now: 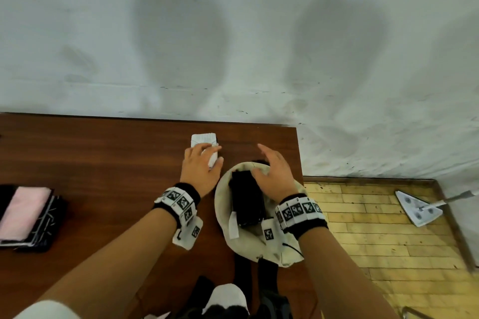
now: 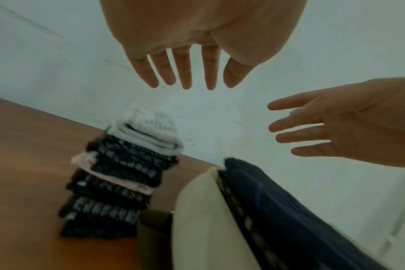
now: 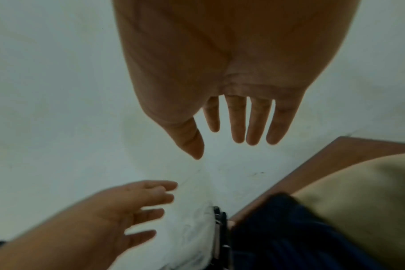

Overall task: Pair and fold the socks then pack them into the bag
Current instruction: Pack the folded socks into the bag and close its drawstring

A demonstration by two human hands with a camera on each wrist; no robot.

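A stack of folded sock pairs (image 2: 118,184), white pair (image 1: 203,139) on top and dark patterned pairs below, stands on the brown table (image 1: 103,158). My left hand (image 1: 210,156) hovers over the stack with straight, spread fingers (image 2: 186,76) and holds nothing. To its right sits the cream bag (image 1: 225,189) with dark navy folded socks (image 1: 246,199) inside. My right hand (image 1: 259,160) is flat and open just above the bag's far rim; its fingers (image 3: 238,126) are straight and empty. The navy socks (image 3: 289,237) fill the bag mouth.
A pile of pink and black patterned cloth (image 1: 28,215) lies at the table's left edge. The white wall (image 1: 233,46) runs close behind the table. The table's right edge drops to a wooden floor (image 1: 375,228), where a mop head (image 1: 417,208) lies.
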